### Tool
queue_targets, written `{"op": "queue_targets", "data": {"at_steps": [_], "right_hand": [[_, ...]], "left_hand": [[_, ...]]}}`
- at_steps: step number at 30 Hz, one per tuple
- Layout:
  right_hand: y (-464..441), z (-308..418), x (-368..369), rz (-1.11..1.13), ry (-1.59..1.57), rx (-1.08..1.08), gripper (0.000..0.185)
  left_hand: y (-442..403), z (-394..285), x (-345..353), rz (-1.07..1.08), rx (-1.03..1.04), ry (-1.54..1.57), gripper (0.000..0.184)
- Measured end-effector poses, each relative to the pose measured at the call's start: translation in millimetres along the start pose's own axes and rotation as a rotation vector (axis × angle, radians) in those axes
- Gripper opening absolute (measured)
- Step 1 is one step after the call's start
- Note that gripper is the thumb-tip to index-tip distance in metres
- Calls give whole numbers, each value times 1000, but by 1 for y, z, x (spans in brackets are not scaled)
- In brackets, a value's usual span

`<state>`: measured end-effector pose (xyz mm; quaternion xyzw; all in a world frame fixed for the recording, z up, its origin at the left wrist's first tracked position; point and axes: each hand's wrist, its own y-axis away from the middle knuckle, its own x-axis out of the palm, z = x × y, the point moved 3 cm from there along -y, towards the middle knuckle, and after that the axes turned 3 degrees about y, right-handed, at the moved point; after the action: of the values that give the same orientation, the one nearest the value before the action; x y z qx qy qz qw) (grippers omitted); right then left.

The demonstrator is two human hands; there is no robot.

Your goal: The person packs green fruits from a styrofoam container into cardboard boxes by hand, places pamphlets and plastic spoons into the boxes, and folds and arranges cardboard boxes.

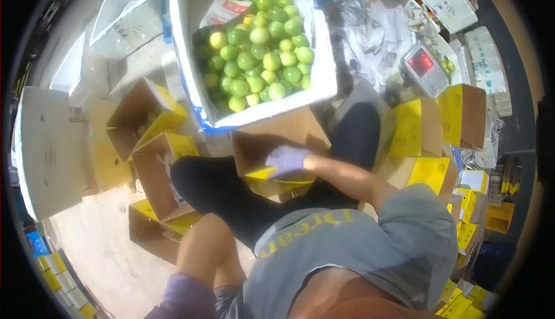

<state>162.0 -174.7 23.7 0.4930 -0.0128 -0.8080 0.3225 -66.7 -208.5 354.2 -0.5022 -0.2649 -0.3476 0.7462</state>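
My right hand (287, 162), in a pale purple glove, is at the near edge of an open cardboard box (277, 131) between my legs; its fingertips are partly in the box's shadow. My left hand (184, 299), also gloved, hangs low at the bottom left, away from the boxes, with its fingers out of clear view. Beyond the cardboard box stands a white foam box (260, 114) holding many green and yellowish round fruits (258, 36) and a piece of printed paper (225, 11).
Open yellow-and-brown boxes stand at the left (153, 171) and right (462, 117). A scale with a red display (425, 67) is at the upper right, beside crumpled plastic (370, 36). White foam bins (124, 15) stand at the upper left.
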Motion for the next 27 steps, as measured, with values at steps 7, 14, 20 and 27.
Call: {"op": "queue_targets", "data": {"at_steps": [7, 14, 20, 27], "right_hand": [[-69, -107, -127, -456, -176, 379, 47], [-206, -164, -259, -402, 153, 269, 74], [-236, -153, -233, -433, 268, 341, 68], [-140, -193, -163, -736, -415, 300, 67]], "left_hand": [[251, 97, -139, 433, -1496, -929, 47], [399, 149, -219, 1003, -1751, -1516, 77], [419, 169, -212, 1026, -1727, -1616, 66], [429, 133, -217, 897, -1433, -1179, 36]]}}
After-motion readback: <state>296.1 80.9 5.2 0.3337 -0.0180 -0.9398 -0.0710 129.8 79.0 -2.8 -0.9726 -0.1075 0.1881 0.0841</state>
